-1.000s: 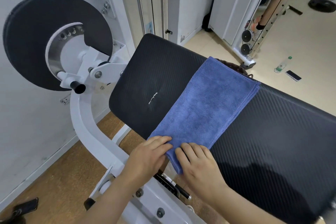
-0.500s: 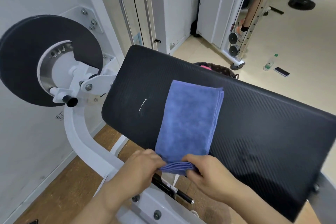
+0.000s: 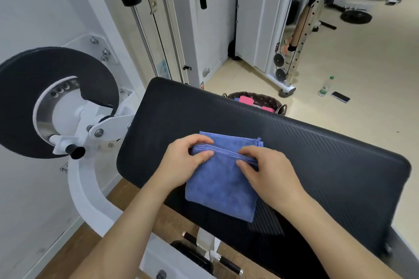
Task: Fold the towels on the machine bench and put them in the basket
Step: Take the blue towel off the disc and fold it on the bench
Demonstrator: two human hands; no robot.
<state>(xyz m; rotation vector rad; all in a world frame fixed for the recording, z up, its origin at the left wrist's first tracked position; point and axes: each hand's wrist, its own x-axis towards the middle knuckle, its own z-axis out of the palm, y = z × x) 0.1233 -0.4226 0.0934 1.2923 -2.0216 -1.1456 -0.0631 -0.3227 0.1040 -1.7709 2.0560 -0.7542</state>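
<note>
A blue towel (image 3: 222, 186) lies folded on the black padded machine bench (image 3: 317, 154), near its front edge. My left hand (image 3: 186, 161) pinches the towel's folded-over hem at its left end. My right hand (image 3: 269, 170) pinches the same hem at its right end, both hands holding it over the towel's far part. A dark woven basket (image 3: 269, 99) stands on the floor behind the bench, half hidden by the pad, with pink and blue folded cloths inside.
A black round pad (image 3: 34, 88) on the white machine frame (image 3: 84, 188) sits to the left. Guide rods and a cable column (image 3: 288, 36) rise behind. A plastic bottle (image 3: 325, 86) and a phone (image 3: 340, 96) lie on the tiled floor at right.
Both hands gripped the towel's near end and carried it away from me over the far part, folding the long strip in half. The camera view tilted up, showing more of the basket.
</note>
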